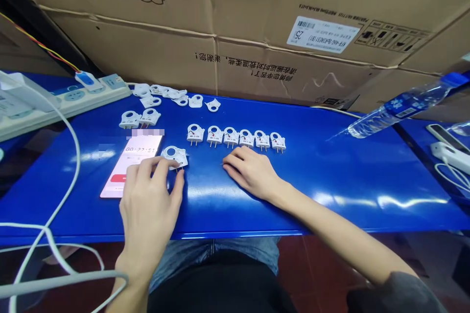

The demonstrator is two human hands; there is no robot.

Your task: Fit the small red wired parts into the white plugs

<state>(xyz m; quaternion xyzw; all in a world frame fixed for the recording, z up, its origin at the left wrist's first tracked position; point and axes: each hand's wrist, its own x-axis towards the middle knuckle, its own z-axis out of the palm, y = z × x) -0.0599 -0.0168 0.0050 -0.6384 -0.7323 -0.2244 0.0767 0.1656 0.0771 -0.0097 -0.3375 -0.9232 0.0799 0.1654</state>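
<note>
My left hand pinches a white plug housing with a round hole and metal pins, its thumb and fingers at the pin end. The housing is beside a lit phone showing a running timer, which the hand partly covers. My right hand rests low over the blue table with thumb and fingers pressed together. Any small item between those fingertips is too tiny to make out. Just beyond it stands a row of several white plug housings, pins toward me, some showing a bit of red or dark wire.
More white housings and loose white parts lie toward the back left. A power strip and white cables occupy the left side. Behind stands a large cardboard box. A water bottle leans at right.
</note>
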